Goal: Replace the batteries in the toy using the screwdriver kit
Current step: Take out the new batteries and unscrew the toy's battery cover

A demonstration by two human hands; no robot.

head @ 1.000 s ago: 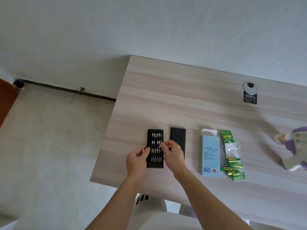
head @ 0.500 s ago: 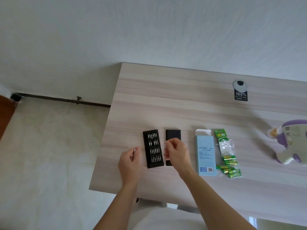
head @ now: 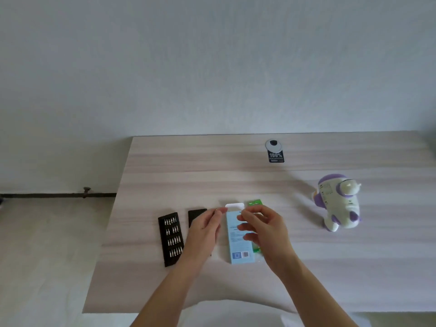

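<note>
Two hands are meeting above the pale wooden worktop: the left hand is pinching a slim silvery piece in its fingers, while the right hand is curling its fingers narrowly, and I cannot tell whether they are holding anything. Left of them the black tray of screwdriver bits is lying flat, and the white-and-purple plastic toy is standing at the right, well apart.

Pale wood table; white wall

Bare table between blue box and toy: passable.
</note>
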